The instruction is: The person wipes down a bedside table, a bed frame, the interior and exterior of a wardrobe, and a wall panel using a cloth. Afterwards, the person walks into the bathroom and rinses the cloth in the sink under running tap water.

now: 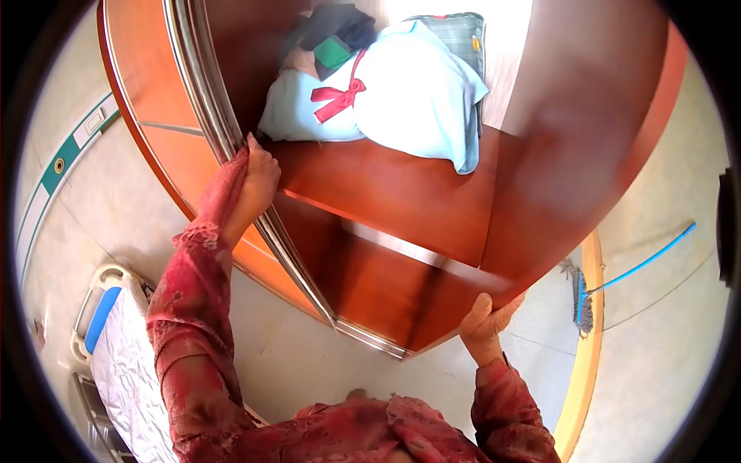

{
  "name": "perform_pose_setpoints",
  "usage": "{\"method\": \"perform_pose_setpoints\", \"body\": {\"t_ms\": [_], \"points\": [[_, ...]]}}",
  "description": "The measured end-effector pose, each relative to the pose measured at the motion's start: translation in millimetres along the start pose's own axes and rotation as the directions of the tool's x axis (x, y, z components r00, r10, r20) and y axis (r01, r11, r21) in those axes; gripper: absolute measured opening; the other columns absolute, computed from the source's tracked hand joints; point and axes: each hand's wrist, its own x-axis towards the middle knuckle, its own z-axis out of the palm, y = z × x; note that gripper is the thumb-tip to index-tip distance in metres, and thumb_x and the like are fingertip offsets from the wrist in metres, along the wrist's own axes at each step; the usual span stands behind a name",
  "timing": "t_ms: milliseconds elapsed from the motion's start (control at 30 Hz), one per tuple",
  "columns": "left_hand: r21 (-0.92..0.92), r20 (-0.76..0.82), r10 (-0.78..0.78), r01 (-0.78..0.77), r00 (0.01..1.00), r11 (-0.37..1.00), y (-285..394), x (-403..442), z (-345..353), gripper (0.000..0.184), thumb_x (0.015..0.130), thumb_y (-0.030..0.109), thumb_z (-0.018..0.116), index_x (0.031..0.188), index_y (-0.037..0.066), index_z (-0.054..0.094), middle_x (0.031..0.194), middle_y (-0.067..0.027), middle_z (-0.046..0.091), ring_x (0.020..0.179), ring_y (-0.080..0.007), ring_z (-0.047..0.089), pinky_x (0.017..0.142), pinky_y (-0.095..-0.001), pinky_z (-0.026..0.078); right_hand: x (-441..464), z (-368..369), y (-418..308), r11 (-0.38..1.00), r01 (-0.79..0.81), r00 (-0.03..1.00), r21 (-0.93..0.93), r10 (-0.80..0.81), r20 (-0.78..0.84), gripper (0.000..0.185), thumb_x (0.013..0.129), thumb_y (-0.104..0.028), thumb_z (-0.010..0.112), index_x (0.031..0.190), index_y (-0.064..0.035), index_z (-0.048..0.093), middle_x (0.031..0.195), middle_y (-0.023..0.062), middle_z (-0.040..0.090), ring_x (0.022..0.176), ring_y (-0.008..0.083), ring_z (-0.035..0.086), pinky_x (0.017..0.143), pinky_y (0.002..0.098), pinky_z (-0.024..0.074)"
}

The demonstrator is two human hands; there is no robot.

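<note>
- The silver metal strip (282,243) on the edge of the orange-brown wooden door (164,85) runs slantwise from upper left to lower centre, its long axis leading away from the person.
- The left hand (258,184) is curled on this strip, partway along, and is much the nearer hand; its fingertips are partly hidden.
- The right hand (484,328) touches the lower front edge of the reddish-brown side panel (575,162), thumb raised; whether its fingers clasp the edge, I cannot tell.
- Between and beyond the hands, a light blue cloth bundle (417,92) with a red ribbon bow (340,99) lies on the glossy wooden shelf (394,193), touched by neither hand.
- Dark folded cloth (336,29) behind it is blurred; the plaid item (455,38) is partly covered.
- Glare and blur obscure the side panel and lower compartment.
</note>
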Motion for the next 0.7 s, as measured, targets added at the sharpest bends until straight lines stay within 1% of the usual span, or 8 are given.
{"method": "perform_pose_setpoints", "body": {"t_ms": [33, 133, 333, 400, 533, 567, 633, 700], "points": [[-0.185, 0.125, 0.029, -0.006, 0.992, 0.983, -13.0, 0.5, -18.9, 0.02, 0.088, 0.02, 0.056, 0.08, 0.014, 0.073, 0.082, -0.005, 0.068, 0.101, -0.0222, 0.061, 0.097, -0.0429, 0.043, 1.3, 0.1, -1.0, 0.999, 0.031, 1.0, -0.034, -0.031, 0.0, 0.074, 0.089, -0.016, 0.05, 0.144, 0.0094, 0.009, 0.133, 0.0216, 0.035, 0.121, 0.0304, 0.041, 0.103, 0.0377, 0.0349], [-0.385, 0.304, 0.046, 0.079, 0.952, 0.92, -22.5, 23.9, -35.4, 0.019, 0.088, 0.019, 0.056, 0.079, 0.014, 0.073, 0.08, -0.0049, 0.068, 0.098, -0.0223, 0.062, 0.092, -0.0435, 0.045, 7.1, 0.5, -5.0, 0.992, 0.104, 0.994, -0.072, -0.106, -0.029, 0.07, 0.086, -0.015, 0.051, 0.143, 0.0102, 0.017, 0.132, 0.0226, 0.037, 0.119, 0.0319, 0.042, 0.102, 0.0382, 0.0356], [-0.545, 0.442, 0.012, 0.258, 0.897, 0.798, -39.9, 40.4, -70.3, 0.018, 0.087, 0.017, 0.057, 0.078, 0.014, 0.073, 0.078, -0.0048, 0.067, 0.093, -0.0225, 0.064, 0.084, -0.0445, 0.05, 9.4, -0.5, -2.7, 0.974, 0.154, 0.987, -0.167, -0.158, -0.013, 0.072, 0.073, -0.003, 0.05, 0.14, 0.0082, 0.026, 0.138, 0.0288, 0.037, 0.121, 0.0436, 0.041, 0.103, 0.0493, 0.0332], [-0.425, 0.253, 0.041, 0.073, 0.967, 0.902, -31.8, 32.2, -76.1, 0.014, 0.085, 0.016, 0.057, 0.088, 0.012, 0.07, 0.086, -0.0027, 0.065, 0.09, -0.0222, 0.064, 0.07, -0.0466, 0.052, 5.7, 1.5, 4.4, 0.974, 0.192, 0.978, -0.124, -0.199, -0.054, 0.074, 0.072, -0.001, 0.05, 0.141, 0.0066, 0.025, 0.138, 0.0288, 0.037, 0.122, 0.0429, 0.04, 0.103, 0.0486, 0.0329], [-0.176, -0.146, -0.069, 0.043, 0.987, 0.983, -52.1, -6.4, -142.2, 0.018, 0.084, 0.017, 0.053, 0.089, 0.006, 0.067, 0.086, -0.0107, 0.059, 0.083, -0.0297, 0.058, 0.075, -0.0524, 0.048, 8.0, -0.1, 3.8, 0.955, 0.255, 0.962, -0.154, -0.267, -0.062, 0.073, 0.073, -0.001, 0.049, 0.142, 0.0054, 0.024, 0.139, 0.0286, 0.037, 0.122, 0.0426, 0.041, 0.103, 0.0486, 0.0339], [-0.177, -0.144, -0.07, 0.044, 0.987, 0.983, -50.5, -6.7, -148.9, 0.018, 0.084, 0.017, 0.053, 0.089, 0.006, 0.067, 0.086, -0.0107, 0.059, 0.083, -0.0297, 0.058, 0.075, -0.0524, 0.048, 8.1, 0.3, 2.5, 0.95, 0.264, 0.959, -0.166, -0.278, -0.063, 0.073, 0.074, -0.001, 0.049, 0.142, 0.0054, 0.024, 0.139, 0.0285, 0.037, 0.122, 0.0427, 0.041, 0.103, 0.0485, 0.034], [-0.286, -0.371, -0.085, -0.027, 0.925, 0.958, -53.8, -8.4, -161.7, 0.019, 0.085, 0.016, 0.052, 0.087, 0.002, 0.064, 0.085, -0.0134, 0.055, 0.083, -0.0312, 0.056, 0.077, -0.0537, 0.047, 9.5, 2.3, 1.0, 0.946, 0.276, 0.955, -0.172, -0.291, -0.063, 0.072, 0.075, -0.002, 0.049, 0.142, 0.0055, 0.024, 0.139, 0.0283, 0.037, 0.122, 0.0428, 0.041, 0.103, 0.0485, 0.0341], [-0.251, -0.436, -0.056, -0.062, 0.898, 0.966, -67.0, -20.7, -187.4, 0.02, 0.084, 0.017, 0.052, 0.085, 0.001, 0.063, 0.083, -0.0136, 0.055, 0.081, -0.0308, 0.056, 0.077, -0.0533, 0.047, 9.1, 1.2, 0.7, 0.951, 0.262, 0.959, -0.164, -0.275, -0.062, 0.07, 0.077, -0.003, 0.05, 0.142, 0.0064, 0.024, 0.139, 0.0283, 0.037, 0.122, 0.0428, 0.042, 0.103, 0.0486, 0.0339]]}}
